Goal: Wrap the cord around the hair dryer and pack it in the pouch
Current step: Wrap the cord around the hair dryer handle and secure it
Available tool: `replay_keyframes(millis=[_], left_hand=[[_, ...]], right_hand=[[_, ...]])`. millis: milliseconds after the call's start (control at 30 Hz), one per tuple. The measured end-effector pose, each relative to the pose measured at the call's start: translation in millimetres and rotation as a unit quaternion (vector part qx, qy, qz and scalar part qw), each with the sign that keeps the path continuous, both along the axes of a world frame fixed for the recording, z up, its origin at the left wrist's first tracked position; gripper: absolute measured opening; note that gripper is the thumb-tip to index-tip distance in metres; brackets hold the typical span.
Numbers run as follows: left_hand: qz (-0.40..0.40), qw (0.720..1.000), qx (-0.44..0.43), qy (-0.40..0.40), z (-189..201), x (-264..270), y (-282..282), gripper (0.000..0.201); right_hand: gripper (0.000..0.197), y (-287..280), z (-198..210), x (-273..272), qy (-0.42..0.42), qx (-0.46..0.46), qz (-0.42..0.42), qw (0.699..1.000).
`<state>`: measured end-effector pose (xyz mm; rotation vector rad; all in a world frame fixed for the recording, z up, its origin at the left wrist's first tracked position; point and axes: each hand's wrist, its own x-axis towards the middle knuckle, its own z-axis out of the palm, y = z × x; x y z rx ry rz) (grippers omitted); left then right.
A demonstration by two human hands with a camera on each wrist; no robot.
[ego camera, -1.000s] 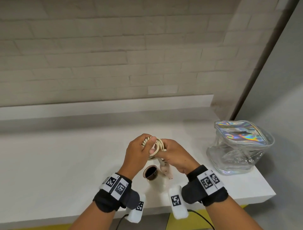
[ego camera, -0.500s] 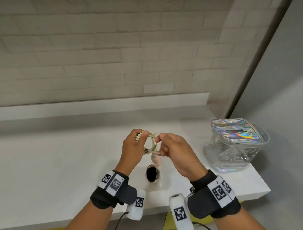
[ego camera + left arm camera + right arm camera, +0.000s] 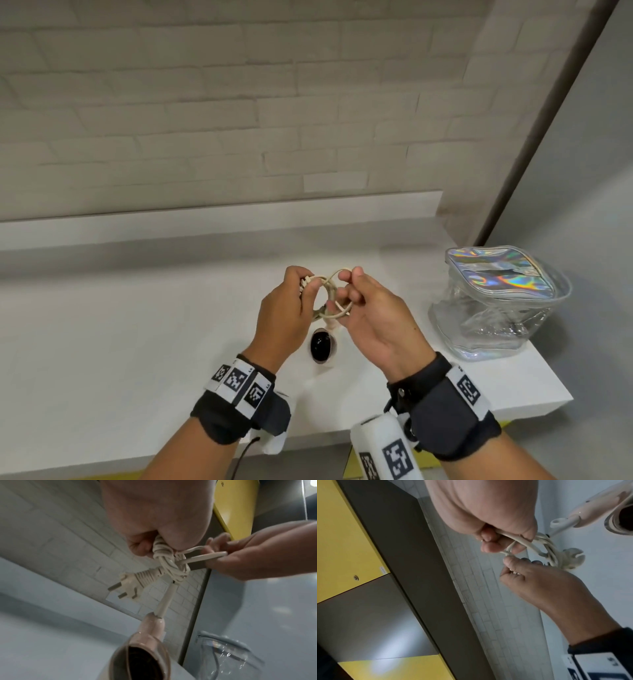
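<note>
Both hands hold a cream cord (image 3: 330,294) bundled into loops above the white counter (image 3: 137,342). My left hand (image 3: 291,308) grips the coiled bundle (image 3: 164,555); the two-pin plug (image 3: 132,584) sticks out below it. My right hand (image 3: 363,308) pinches one loop of the cord (image 3: 518,540) and pulls it sideways. The pale pink hair dryer (image 3: 322,344) hangs from the cord below the hands, dark nozzle facing the camera (image 3: 145,660). The clear pouch (image 3: 496,305) with an iridescent top stands at the right on the counter.
A raised ledge (image 3: 205,219) and a pale brick wall (image 3: 239,102) run behind the counter. The counter's right end (image 3: 548,394) lies just past the pouch. Yellow and grey cabinet panels (image 3: 351,547) show in the right wrist view.
The hands have drawn apart a little; my right hand now pulls one loop out of the bundle. The dryer has swung so its nozzle faces up towards the camera.
</note>
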<state>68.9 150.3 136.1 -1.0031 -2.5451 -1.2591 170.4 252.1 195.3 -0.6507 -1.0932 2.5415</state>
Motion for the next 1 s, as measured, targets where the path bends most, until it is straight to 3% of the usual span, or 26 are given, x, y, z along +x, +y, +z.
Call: replay_keyframes(millis=[167, 233, 300, 333, 367, 433, 467, 567, 700, 767, 833, 900, 1000], left_hand=[[0.031, 0.998, -0.02, 0.044, -3, -10, -2, 0.031], [0.03, 0.997, -0.032, 0.058, -4, -17, -7, 0.033], [0.024, 0.997, -0.047, 0.061, -1, -22, -10, 0.029], [0.017, 0.997, -0.051, 0.052, 0, -23, -9, 0.027], [0.008, 0.998, -0.052, 0.037, 1, -23, -9, 0.025], [-0.017, 0.999, -0.036, 0.001, 2, -24, -8, 0.02], [-0.027, 0.999, -0.022, -0.019, 1, -25, -8, 0.017], [-0.053, 0.995, 0.022, -0.076, 4, -23, -7, 0.012], [-0.05, 0.975, 0.104, -0.188, 9, -17, -2, 0.004], [-0.05, 0.98, 0.092, -0.168, 12, -16, -4, 0.005], [-0.042, 0.998, -0.004, -0.051, 13, -15, -7, 0.011], [-0.027, 0.995, -0.079, 0.057, 14, -11, -9, 0.018], [-0.033, 0.992, -0.091, 0.087, 14, -9, -9, 0.027]], right_hand=[[0.028, 0, 3, -1, -0.015, -0.104, 0.002, 0.994], [0.026, 8, 2, 0, -0.046, -0.054, 0.032, 0.997], [0.024, 14, 1, 2, -0.074, 0.095, 0.062, 0.991], [0.019, 15, 0, 4, -0.091, 0.208, 0.068, 0.972], [0.013, 16, 0, 6, -0.111, 0.338, 0.064, 0.933], [0.007, 19, -3, 7, -0.14, 0.555, 0.028, 0.82], [0.009, 21, -4, 7, -0.143, 0.606, 0.023, 0.782], [0.014, 33, -4, 6, -0.114, 0.666, 0.036, 0.736], [0.018, 44, -3, -2, -0.096, 0.777, 0.039, 0.62], [0.018, 53, -3, -2, -0.08, 0.786, 0.088, 0.606], [0.017, 64, -3, 0, -0.057, 0.777, 0.12, 0.615], [0.016, 72, -3, -2, -0.046, 0.772, 0.11, 0.624], [0.016, 71, -4, -8, -0.038, 0.774, 0.081, 0.627]])
